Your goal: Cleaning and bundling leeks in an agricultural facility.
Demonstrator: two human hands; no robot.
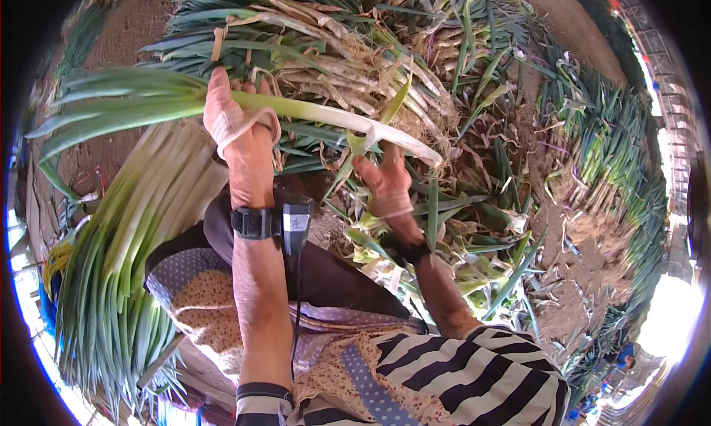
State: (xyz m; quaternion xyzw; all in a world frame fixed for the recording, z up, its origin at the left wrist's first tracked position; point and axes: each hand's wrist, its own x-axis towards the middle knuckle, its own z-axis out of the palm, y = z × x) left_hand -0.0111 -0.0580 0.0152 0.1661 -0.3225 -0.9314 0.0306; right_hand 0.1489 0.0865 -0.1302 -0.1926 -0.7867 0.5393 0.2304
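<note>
My left hand (235,115), in a pale fingerless glove or wrap, is closed around the middle of a long green onion (326,116). Its green leaves fan out to the left, and its white root end points right. Just below that white end is my right hand (389,185), similarly wrapped. Its thumb stands apart from the fingers, whose tips are partly hidden by the stalk; whether they touch it I cannot tell. A loose yellow-green leaf (398,100) sticks up from the stalk near the root end, and a torn green strip hangs under it.
Unpeeled green onions with dry roots (341,48) lie heaped ahead. To my left rests a stack of clean onions (141,226). Stripped leaves (474,255) litter the ground by my right arm. More onions (600,144) form a row at the far right.
</note>
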